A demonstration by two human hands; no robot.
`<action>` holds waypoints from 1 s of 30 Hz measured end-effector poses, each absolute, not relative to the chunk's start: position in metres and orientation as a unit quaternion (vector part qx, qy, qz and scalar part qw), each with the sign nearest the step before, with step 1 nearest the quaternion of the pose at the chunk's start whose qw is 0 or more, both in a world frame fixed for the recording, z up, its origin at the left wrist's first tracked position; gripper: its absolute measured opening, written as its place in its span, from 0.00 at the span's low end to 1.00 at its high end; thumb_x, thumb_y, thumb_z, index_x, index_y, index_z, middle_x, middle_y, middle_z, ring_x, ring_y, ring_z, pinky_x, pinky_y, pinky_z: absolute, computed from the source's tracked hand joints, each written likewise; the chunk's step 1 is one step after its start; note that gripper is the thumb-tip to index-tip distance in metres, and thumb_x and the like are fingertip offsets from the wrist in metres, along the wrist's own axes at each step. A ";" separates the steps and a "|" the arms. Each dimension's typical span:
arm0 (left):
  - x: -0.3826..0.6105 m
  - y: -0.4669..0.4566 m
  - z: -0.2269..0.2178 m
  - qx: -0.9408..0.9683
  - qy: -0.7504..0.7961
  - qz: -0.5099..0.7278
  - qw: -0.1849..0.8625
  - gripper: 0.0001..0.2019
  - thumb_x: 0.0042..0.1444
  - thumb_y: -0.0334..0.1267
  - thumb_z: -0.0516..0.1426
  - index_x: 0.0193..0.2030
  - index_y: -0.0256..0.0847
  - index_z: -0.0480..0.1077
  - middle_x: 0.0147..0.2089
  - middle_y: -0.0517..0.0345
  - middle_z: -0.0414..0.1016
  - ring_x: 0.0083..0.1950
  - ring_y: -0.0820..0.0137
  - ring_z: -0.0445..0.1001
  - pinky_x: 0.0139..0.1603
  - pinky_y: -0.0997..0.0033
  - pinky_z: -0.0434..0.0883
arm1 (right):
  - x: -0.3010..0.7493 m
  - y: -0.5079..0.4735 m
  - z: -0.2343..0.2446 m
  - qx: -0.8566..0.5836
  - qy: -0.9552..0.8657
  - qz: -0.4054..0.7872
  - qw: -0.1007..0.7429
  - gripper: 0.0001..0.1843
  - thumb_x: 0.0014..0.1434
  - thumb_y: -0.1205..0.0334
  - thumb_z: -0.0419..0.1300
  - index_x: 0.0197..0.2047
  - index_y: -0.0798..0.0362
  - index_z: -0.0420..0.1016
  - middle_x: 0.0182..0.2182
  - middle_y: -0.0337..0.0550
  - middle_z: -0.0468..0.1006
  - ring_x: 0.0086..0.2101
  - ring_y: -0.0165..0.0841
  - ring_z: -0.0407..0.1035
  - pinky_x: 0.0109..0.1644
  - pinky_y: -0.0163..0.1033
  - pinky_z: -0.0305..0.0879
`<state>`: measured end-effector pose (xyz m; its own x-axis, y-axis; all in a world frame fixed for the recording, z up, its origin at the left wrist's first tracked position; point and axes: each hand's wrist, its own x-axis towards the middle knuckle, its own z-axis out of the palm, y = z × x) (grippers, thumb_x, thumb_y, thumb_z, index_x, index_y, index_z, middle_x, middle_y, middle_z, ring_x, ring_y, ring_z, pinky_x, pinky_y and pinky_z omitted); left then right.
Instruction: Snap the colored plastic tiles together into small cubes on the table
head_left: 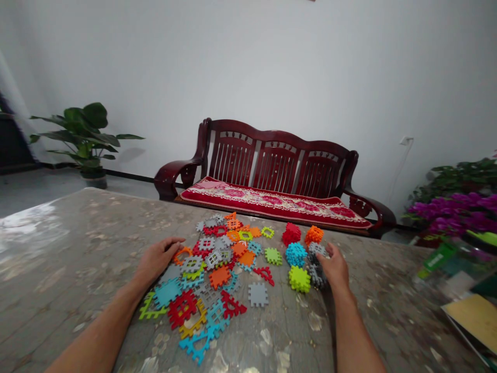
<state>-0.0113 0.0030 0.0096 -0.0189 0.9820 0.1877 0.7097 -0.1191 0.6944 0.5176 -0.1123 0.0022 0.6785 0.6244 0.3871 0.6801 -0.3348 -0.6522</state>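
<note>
My left hand (160,257) rests at the left edge of a loose pile of plastic interlocking tiles, its fingers stretched out beside an orange ring-shaped tile (181,255). Nothing shows in its grasp. On the right, my right hand (334,267) has its thumb and fingers closed at the edge of a grey interlocking tile (317,248) on a small stack. Just below it is a dark grey stack (317,276). Red (291,234), orange (313,235), blue (295,254) and lime green (299,280) stacks stand to its left.
Between pile and stacks lie a flat grey tile (258,295), a green tile (273,256) and a red triangular piece (264,275). A clear container (446,264) and a yellowish box (471,321) are at the table's right. A wooden bench (272,160) stands beyond the patterned table (89,238).
</note>
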 end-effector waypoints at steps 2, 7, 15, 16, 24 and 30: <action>-0.011 0.003 0.010 0.671 0.629 0.335 0.203 0.20 0.53 0.51 0.53 0.44 0.45 0.80 0.37 0.57 0.83 0.39 0.60 0.79 0.40 0.69 0.70 | 0.516 -0.114 0.005 -0.815 -0.394 -0.038 0.423 0.37 0.51 0.49 0.58 0.62 0.57 0.67 0.53 0.56 0.77 0.51 0.47 0.72 0.54 0.48 0.65; -0.011 0.003 0.007 0.672 0.629 0.333 0.203 0.22 0.54 0.51 0.52 0.46 0.44 0.79 0.40 0.56 0.83 0.40 0.60 0.79 0.42 0.68 0.70 | 0.504 -0.116 0.021 -0.784 -0.371 -0.088 0.490 0.31 0.53 0.48 0.54 0.56 0.57 0.74 0.51 0.56 0.78 0.50 0.46 0.72 0.56 0.48 0.64; -0.009 0.003 0.004 0.683 0.595 0.352 0.238 0.19 0.54 0.49 0.53 0.45 0.44 0.79 0.42 0.56 0.83 0.44 0.61 0.78 0.44 0.67 0.71 | 0.408 -0.099 0.057 -0.662 -0.529 -0.061 0.528 0.21 0.58 0.51 0.53 0.46 0.52 0.79 0.44 0.50 0.81 0.44 0.41 0.74 0.53 0.47 0.67; -0.008 0.002 0.004 0.684 0.586 0.360 0.246 0.19 0.54 0.49 0.53 0.44 0.44 0.79 0.42 0.56 0.83 0.43 0.61 0.79 0.44 0.67 0.72 | 0.391 -0.098 0.058 -0.642 -0.567 -0.046 0.514 0.19 0.58 0.52 0.53 0.45 0.51 0.79 0.43 0.49 0.82 0.44 0.41 0.74 0.53 0.48 0.68; 0.002 -0.007 0.012 0.686 0.503 0.382 0.361 0.18 0.51 0.49 0.59 0.43 0.39 0.79 0.35 0.54 0.83 0.36 0.63 0.79 0.40 0.67 0.73 | 0.290 -0.102 0.027 -0.529 -0.740 0.046 0.413 0.18 0.58 0.68 0.55 0.49 0.48 0.77 0.47 0.44 0.80 0.49 0.40 0.72 0.56 0.50 0.68; 0.004 -0.011 0.014 0.733 0.462 0.353 0.352 0.16 0.52 0.45 0.61 0.44 0.40 0.80 0.42 0.51 0.83 0.43 0.60 0.80 0.46 0.65 0.73 | 0.261 -0.091 0.024 -0.513 -0.778 0.015 0.362 0.21 0.58 0.69 0.57 0.54 0.47 0.75 0.49 0.46 0.79 0.51 0.42 0.70 0.58 0.50 0.66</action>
<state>0.0045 -0.0109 0.0137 0.3231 0.9265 0.1929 0.4285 -0.3249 0.8431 0.2613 -0.0913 0.0236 -0.2121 0.8087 0.5487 0.7872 0.4741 -0.3943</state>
